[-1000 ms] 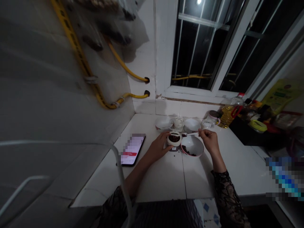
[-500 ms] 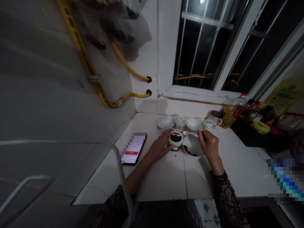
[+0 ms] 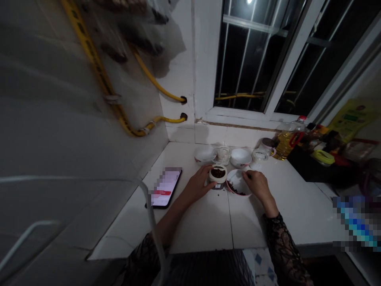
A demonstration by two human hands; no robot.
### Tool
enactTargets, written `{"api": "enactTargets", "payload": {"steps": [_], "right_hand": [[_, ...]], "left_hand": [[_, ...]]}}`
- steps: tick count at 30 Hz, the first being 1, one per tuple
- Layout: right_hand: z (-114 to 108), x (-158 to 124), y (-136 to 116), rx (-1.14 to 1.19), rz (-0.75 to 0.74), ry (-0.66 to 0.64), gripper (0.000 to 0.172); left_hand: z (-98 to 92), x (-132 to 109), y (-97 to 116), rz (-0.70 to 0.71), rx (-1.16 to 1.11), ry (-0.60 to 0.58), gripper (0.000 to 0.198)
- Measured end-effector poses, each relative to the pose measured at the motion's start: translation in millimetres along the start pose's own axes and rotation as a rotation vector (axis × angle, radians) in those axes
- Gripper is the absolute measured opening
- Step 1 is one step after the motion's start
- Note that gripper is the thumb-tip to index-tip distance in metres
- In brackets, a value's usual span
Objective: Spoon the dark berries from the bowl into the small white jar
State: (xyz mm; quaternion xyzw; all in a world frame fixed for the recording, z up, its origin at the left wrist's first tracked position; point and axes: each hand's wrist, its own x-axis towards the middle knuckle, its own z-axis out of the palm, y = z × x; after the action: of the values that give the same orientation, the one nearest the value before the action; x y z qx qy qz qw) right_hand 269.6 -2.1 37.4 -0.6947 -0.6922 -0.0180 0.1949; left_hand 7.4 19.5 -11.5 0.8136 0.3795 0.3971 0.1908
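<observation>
A small jar [image 3: 218,183] with a white rim, filled with dark reddish bits, stands on the counter. The fingers and thumb of my left hand [image 3: 200,184] wrap round its side. Just right of it is a white bowl [image 3: 239,178] with a pink rim and dark bits along its near side. My right hand [image 3: 258,186] is pinched closed over the bowl's right edge, on the handle of a small white spoon. The spoon's scoop is hard to make out against the white bowl. A few dark crumbs lie in front of the jar.
Left of my hands a lit phone [image 3: 167,187] lies on the counter. Behind stand a clear bowl [image 3: 205,155], a glass jar [image 3: 222,155], another white bowl [image 3: 241,157] and a mug [image 3: 267,147]. An oil bottle [image 3: 285,145] and a black box [image 3: 306,165] of condiments are at right.
My right hand has lowered, taking the spoon from above the gap between jar and bowl down toward the bowl. My left hand stays on the jar. The view has shifted slightly.
</observation>
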Motion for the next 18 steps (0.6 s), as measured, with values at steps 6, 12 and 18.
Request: {"api": "enactTargets", "payload": {"steps": [6, 12, 18], "right_hand": [[3.0, 1.1, 0.9, 0.338, 0.005, -0.057, 0.042], [1.4, 2.6, 14.0, 0.586, 0.084, -0.032, 0.051], [-1.7, 3.2, 19.5, 0.662, 0.156, 0.000, 0.051]], "left_hand": [[-0.2, -0.3, 1.3, -0.001, -0.001, 0.001, 0.048], [1.0, -0.1, -1.6, -0.010, -0.002, 0.007, 0.049], [-0.4, -0.3, -0.5, -0.003, 0.001, 0.000, 0.048]]}}
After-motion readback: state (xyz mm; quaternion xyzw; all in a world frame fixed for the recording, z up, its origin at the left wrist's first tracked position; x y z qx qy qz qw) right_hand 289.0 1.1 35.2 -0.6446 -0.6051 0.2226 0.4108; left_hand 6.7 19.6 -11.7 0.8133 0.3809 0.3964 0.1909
